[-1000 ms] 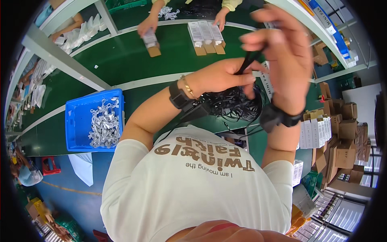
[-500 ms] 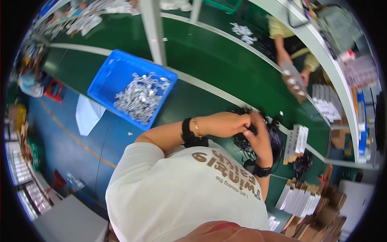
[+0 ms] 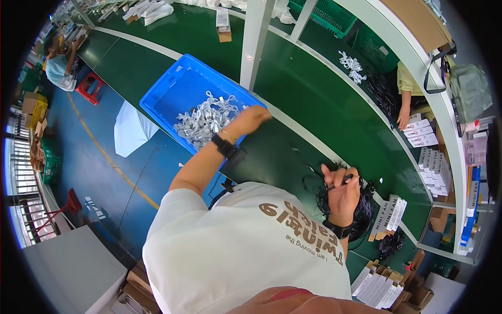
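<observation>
My left hand (image 3: 251,120) is over the right rim of a blue bin (image 3: 157,97). Its fingers look curled together and slightly blurred; whatever they may hold is hidden. Inside the bin lies a heap of grey-white bundled cables (image 3: 206,123). My right hand (image 3: 342,196) is raised palm up, pinching a black cable (image 3: 347,179) between thumb and fingers. Part of that cable loops to the left of the hand, smeared by motion. Beneath and beside this hand is a tangled pile of black cables (image 3: 362,217) on the green table, partly hidden by my hand and wrist.
White boxes (image 3: 387,217) stand right of the pile, with more boxes (image 3: 379,285) nearer me. A white post (image 3: 254,47) rises behind the bin. Across the table, a co-worker's hand (image 3: 404,116) rests by stacked boxes (image 3: 435,170). Another person (image 3: 60,70) sits far left.
My left hand has moved left from beside my right hand to the bin's rim. My right hand has turned palm up with the black cable. The view has shifted, and the co-worker's hands have moved.
</observation>
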Demonstrator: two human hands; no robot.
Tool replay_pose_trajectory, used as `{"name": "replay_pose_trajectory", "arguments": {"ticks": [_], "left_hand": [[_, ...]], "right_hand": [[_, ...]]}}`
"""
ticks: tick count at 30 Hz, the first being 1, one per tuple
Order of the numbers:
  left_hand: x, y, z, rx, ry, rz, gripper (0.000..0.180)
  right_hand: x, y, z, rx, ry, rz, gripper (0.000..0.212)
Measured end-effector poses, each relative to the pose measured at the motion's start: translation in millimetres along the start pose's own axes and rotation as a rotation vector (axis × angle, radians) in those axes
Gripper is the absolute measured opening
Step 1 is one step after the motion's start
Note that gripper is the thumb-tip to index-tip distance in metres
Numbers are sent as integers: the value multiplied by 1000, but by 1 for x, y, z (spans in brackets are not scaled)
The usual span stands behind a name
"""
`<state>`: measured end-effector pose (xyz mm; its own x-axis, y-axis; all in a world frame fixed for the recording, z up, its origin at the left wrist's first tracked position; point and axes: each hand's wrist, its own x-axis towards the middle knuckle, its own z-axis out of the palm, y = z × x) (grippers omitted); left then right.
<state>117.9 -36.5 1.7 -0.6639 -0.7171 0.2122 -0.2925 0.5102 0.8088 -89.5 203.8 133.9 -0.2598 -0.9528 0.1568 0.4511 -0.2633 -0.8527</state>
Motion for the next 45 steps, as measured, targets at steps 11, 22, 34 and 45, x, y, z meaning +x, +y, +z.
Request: {"name": "replay_pose_trajectory", "arguments": {"ticks": [11, 22, 34, 45], "left_hand": [[9, -97, 6, 856, -151, -159, 17], [-11, 79, 1, -609, -101, -169, 21], [5, 177, 100, -22, -187, 277, 9], [53, 250, 196, -150, -634, 517, 9]], "right_hand": [[-44, 18, -28, -299, 300, 114, 21], [0, 34, -43, -665, 174, 293, 22], [-44, -1, -61, -1127, -82, -64, 13], [-104, -78, -124, -1503, 76, 28, 7]]}}
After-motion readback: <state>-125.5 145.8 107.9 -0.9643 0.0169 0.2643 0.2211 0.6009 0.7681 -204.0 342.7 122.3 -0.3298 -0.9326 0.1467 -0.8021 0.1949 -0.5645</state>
